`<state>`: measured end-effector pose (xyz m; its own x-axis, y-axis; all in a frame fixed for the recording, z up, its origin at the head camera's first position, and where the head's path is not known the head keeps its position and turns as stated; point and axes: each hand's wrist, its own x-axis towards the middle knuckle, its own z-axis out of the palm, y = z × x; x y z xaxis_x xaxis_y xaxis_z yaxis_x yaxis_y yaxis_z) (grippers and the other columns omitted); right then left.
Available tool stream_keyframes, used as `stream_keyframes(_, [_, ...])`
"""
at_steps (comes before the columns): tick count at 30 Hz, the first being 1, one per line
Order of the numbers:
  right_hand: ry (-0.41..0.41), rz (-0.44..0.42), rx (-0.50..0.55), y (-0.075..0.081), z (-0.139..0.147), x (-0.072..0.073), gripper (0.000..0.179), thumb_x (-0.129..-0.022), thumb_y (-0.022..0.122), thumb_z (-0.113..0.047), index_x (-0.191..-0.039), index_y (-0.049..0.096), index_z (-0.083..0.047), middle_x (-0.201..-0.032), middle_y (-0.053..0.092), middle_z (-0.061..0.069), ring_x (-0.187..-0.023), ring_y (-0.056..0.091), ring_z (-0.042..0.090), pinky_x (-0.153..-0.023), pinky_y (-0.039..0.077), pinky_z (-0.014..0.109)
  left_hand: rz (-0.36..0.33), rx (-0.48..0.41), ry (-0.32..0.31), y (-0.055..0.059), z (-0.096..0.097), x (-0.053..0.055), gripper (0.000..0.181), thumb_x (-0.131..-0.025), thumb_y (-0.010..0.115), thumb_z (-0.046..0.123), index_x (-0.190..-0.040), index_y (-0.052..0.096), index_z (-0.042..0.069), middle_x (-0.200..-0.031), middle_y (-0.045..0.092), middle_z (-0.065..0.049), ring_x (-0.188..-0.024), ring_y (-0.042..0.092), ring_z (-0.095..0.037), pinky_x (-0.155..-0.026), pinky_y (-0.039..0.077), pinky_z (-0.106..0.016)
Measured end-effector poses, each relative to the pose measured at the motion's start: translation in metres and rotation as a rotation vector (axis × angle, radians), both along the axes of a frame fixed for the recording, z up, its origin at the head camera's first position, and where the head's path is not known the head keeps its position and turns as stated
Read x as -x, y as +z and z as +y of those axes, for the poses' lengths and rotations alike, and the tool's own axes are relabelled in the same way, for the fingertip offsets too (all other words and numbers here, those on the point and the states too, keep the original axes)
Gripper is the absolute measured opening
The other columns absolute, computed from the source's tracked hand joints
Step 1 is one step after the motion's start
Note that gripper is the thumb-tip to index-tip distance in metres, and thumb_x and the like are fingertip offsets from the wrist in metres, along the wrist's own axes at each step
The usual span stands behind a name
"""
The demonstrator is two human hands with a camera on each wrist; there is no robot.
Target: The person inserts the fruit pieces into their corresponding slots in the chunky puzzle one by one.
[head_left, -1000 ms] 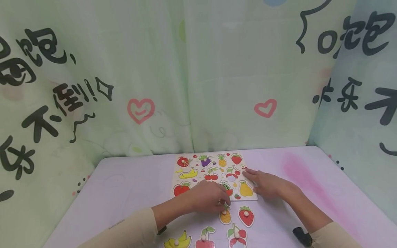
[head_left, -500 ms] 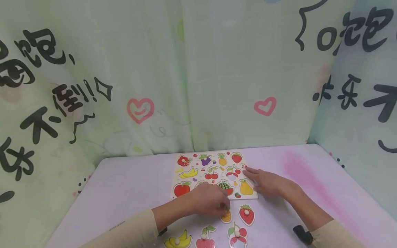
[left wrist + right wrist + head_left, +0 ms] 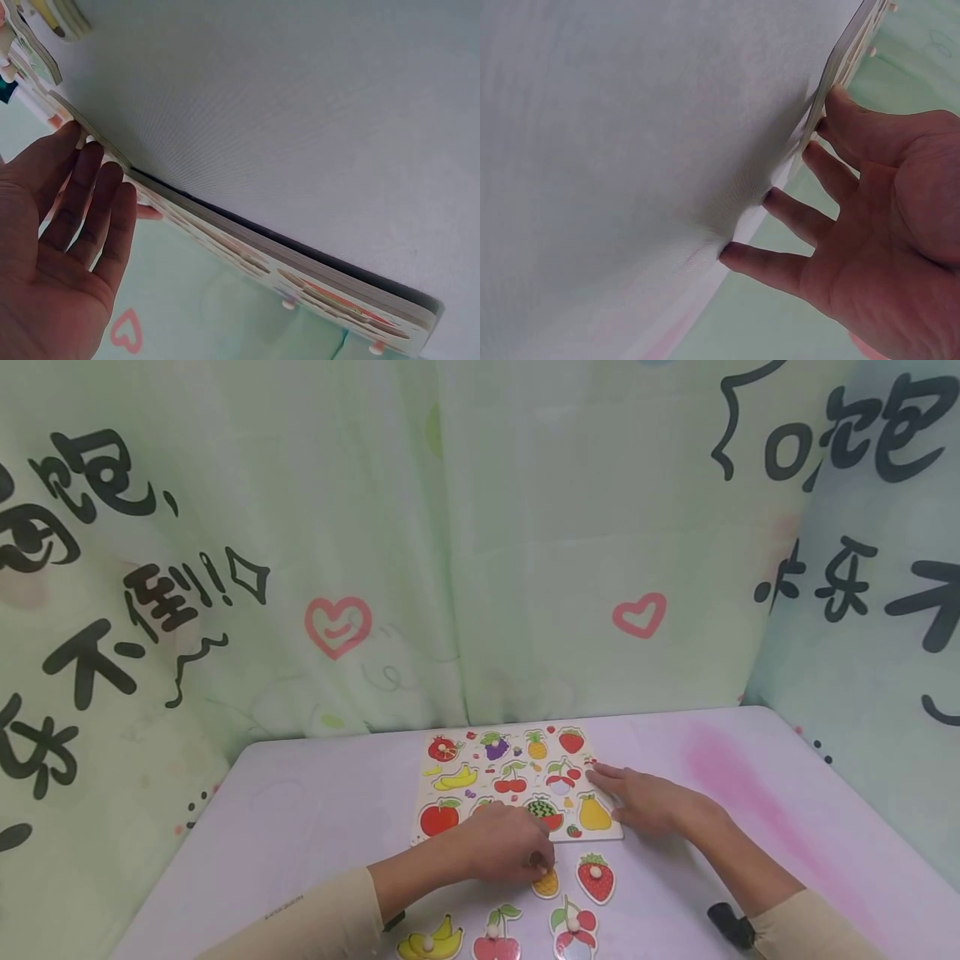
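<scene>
My left hand (image 3: 504, 843) reaches over the near edge of a fruit puzzle board (image 3: 491, 789). Its thumb and index finger pinch the small knob of a pineapple puzzle piece (image 3: 547, 883), which lies on the table just in front of the board. In the left wrist view, the same left hand (image 3: 75, 217) has its fingertips against the piece's knob, low over the tabletop. My right hand (image 3: 645, 802) rests at the board's right edge with its fingers spread. In the right wrist view, thumb and fingertips of the right hand (image 3: 885, 202) touch the board's edge and the table.
A strawberry piece (image 3: 596, 878) lies right of the pineapple. Closer to me are a banana piece (image 3: 430, 941), a cherry piece (image 3: 497, 937) and another red fruit piece (image 3: 573, 931). A curtain (image 3: 465, 568) hangs behind the table (image 3: 315, 810).
The left fingers have come down over the top of the pineapple piece and closed on its knob. The right hand stays in place at the board.
</scene>
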<state>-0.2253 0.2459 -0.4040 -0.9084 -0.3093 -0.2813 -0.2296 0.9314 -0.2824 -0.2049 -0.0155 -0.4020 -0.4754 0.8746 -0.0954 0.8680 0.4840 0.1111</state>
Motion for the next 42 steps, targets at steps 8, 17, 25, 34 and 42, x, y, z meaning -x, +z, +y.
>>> stream_keyframes(8, [0.0, -0.001, 0.004, -0.001, 0.0, 0.001, 0.071, -0.095, 0.074, -0.02, -0.159, 0.044, -0.014, -0.167, 0.036, 0.016, -0.149, 0.037, 0.049, -0.112, 0.042, 0.064, -0.011, 0.005, 0.006, 0.001, 0.0, -0.001, 0.012, -0.094, 0.079, 0.027, -0.105, 0.082, 0.03, -0.093, 0.075, 0.02, -0.085, 0.064, 0.007, -0.067, 0.041, -0.01])
stream_keyframes(17, [0.002, -0.005, 0.009, 0.001, -0.001, 0.0, 0.07, -0.096, 0.073, -0.02, -0.159, 0.043, -0.015, -0.167, 0.036, 0.016, -0.149, 0.037, 0.049, -0.112, 0.042, 0.065, -0.008, 0.004, 0.001, 0.0, 0.0, 0.0, 0.01, -0.094, 0.079, 0.028, -0.104, 0.082, 0.029, -0.091, 0.074, 0.02, -0.083, 0.062, 0.008, -0.066, 0.041, -0.01])
stream_keyframes(25, [0.005, -0.006, 0.011, 0.001, -0.001, 0.0, 0.07, -0.096, 0.072, -0.02, -0.159, 0.044, -0.014, -0.167, 0.035, 0.016, -0.149, 0.037, 0.049, -0.112, 0.041, 0.065, -0.043, 0.003, 0.003, 0.005, -0.001, 0.001, 0.01, -0.094, 0.079, 0.026, -0.104, 0.082, 0.028, -0.092, 0.074, 0.019, -0.082, 0.061, 0.008, -0.071, 0.044, -0.01])
stream_keyframes(34, [0.003, -0.007, 0.009, 0.0, -0.002, 0.0, 0.071, -0.095, 0.074, -0.02, -0.159, 0.043, -0.015, -0.167, 0.035, 0.016, -0.149, 0.036, 0.049, -0.111, 0.043, 0.065, -0.078, -0.018, 0.006, 0.012, -0.002, 0.006, 0.01, -0.094, 0.079, 0.024, -0.103, 0.082, 0.026, -0.095, 0.076, 0.018, -0.086, 0.064, 0.007, -0.077, 0.047, -0.01])
stream_keyframes(42, [0.005, -0.011, 0.001, 0.001, 0.0, 0.001, 0.071, -0.096, 0.073, -0.021, -0.16, 0.043, -0.016, -0.168, 0.035, 0.015, -0.15, 0.035, 0.049, -0.111, 0.042, 0.065, -0.053, -0.026, 0.03, 0.02, -0.004, 0.019, 0.01, -0.094, 0.078, 0.022, -0.103, 0.082, 0.025, -0.094, 0.076, 0.017, -0.083, 0.061, 0.005, -0.075, 0.047, -0.012])
